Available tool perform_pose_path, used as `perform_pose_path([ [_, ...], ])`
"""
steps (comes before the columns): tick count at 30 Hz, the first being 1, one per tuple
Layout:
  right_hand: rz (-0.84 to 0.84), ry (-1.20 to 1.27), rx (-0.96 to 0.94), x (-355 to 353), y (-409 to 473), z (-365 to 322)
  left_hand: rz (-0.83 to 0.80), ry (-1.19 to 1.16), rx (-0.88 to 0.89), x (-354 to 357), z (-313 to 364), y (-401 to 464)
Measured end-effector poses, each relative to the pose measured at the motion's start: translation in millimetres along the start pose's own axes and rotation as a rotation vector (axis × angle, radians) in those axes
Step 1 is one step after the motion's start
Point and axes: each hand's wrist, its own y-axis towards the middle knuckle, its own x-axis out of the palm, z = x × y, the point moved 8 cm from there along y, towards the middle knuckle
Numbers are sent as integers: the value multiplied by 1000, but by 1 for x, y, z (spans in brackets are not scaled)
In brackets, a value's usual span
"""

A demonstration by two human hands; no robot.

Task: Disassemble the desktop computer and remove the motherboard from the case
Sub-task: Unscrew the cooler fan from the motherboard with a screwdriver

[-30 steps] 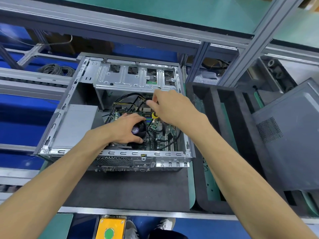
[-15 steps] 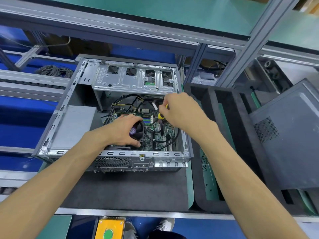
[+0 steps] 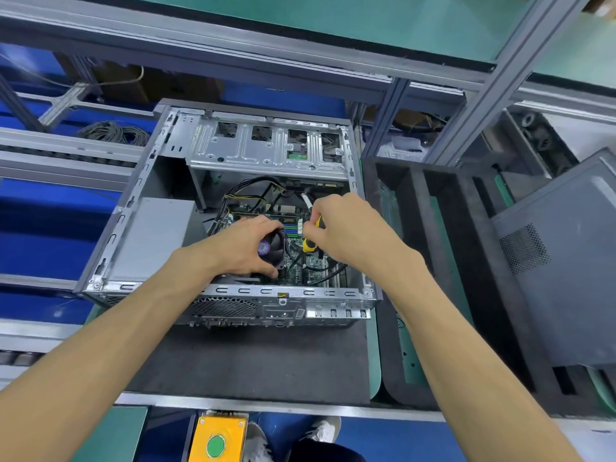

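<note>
A dark mat covers the tabletop [image 3: 253, 358] at frame centre, carrying the open case [image 3: 133, 235]. Inside, the motherboard [image 3: 295, 255] lies flat. The left hand [image 3: 243, 248] is clamped over the cooler fan [image 3: 275, 245]; just to its right, the right hand [image 3: 346, 231] grips a yellow-handled screwdriver [image 3: 311, 240], its shaft pointing down at the board.

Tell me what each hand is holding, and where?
The right hand holds a screwdriver by its yellow-and-black handle. The left hand rests over the cooling fan, fingers curled around its edge.
</note>
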Motion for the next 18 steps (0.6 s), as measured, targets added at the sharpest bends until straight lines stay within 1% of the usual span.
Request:
perform_pose_path([
  [5, 29, 17, -2, -4, -1, 2, 2, -1, 5, 0, 0, 1],
  [10, 22, 28, -2, -4, -2, -2, 17, -18, 21, -1, 3, 0],
  [18, 22, -35, -6, -6, -5, -13, -6, 9, 4, 0, 6, 2],
])
